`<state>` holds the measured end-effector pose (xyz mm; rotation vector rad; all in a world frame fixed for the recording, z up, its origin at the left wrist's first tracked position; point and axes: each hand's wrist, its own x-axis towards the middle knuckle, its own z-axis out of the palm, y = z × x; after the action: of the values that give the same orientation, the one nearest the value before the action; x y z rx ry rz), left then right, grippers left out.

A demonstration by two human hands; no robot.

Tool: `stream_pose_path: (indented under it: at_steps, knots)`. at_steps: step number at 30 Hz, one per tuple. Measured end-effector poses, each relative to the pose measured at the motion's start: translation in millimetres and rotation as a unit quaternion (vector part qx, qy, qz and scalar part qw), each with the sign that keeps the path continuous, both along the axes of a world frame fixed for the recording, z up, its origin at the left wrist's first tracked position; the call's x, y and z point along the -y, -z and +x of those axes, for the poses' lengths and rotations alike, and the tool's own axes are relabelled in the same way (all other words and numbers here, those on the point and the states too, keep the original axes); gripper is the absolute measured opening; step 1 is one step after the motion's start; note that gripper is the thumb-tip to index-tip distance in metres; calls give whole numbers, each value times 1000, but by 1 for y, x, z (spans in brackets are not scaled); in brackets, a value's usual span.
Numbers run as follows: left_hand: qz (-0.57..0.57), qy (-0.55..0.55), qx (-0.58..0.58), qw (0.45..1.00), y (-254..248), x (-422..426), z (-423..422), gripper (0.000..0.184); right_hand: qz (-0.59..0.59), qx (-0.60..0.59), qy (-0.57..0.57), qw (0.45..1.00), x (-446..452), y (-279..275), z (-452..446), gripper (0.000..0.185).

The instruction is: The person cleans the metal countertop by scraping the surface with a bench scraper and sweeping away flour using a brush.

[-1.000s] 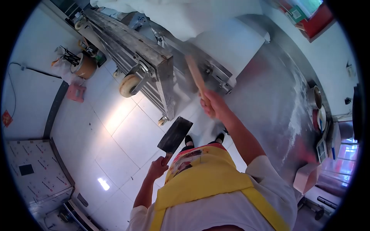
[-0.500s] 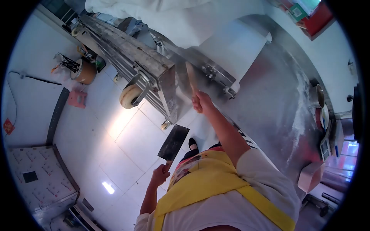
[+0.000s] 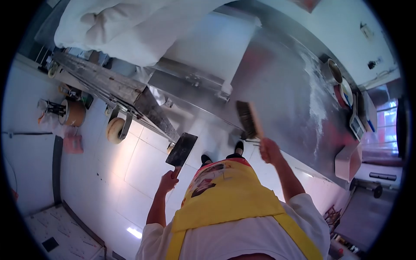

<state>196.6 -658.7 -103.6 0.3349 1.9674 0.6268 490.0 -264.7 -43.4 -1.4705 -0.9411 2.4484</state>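
Note:
My left hand [image 3: 167, 182] is closed round the handle of a cleaver [image 3: 182, 149], whose dark, broad blade points up and away over the floor. In my right hand [image 3: 269, 150] is the wooden handle of a brush [image 3: 248, 119] with dark bristles. The brush is over the near edge of the steel table [image 3: 277, 91], its bristles facing left; whether they touch the metal I cannot tell. White powder [image 3: 317, 95] streaks the right part of the tabletop.
A metal rack on wheels [image 3: 115, 82] lies to the left, near a white cloth [image 3: 125, 30]. Metal pot [image 3: 332, 71] and pink bin [image 3: 348, 162] are at the right. A brown bucket [image 3: 73, 113] and pink stool [image 3: 73, 143] stand at far left.
My view has turned toward the table. My right hand has moved right with the brush, whose bristles now show, from beside the rack to the table edge. My left hand still holds the cleaver.

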Motion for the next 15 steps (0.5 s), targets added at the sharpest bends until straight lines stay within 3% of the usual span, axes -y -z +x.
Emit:
stream_pose_path:
  at_steps: [2, 4, 7, 8, 9, 10, 11, 12, 15]
  knots:
    - [5, 7, 5, 1000, 10, -4, -3, 20, 92, -28, 48, 994, -32, 22, 55, 27]
    - [-3, 27, 5, 1000, 18, -6, -4, 20, 177, 159, 120, 964, -50, -21, 63, 24]
    - [-12, 25, 10, 1000, 16, -16, -2, 19, 343, 202, -84, 913, -53, -29, 73, 22]
    - [-18, 23, 13, 999, 14, -17, -1, 19, 497, 205, -192, 821, -47, -17, 71, 23]
    - [-21, 22, 14, 999, 14, -15, 1, 19, 628, 202, -290, 694, -36, -4, 60, 24]
    - [-21, 22, 13, 999, 17, -17, 3, 19, 545, 243, -399, 696, -23, -26, 30, 27]
    - [-21, 21, 12, 999, 19, -17, 4, 19, 591, 195, -440, 647, -16, -14, 14, 26]
    - [-22, 19, 14, 999, 19, -16, 6, 19, 572, 193, -473, 641, -12, -18, -11, 26]
    - [-35, 22, 14, 999, 14, -14, 13, 18, 555, 246, -415, 678, -42, 39, -63, 18]
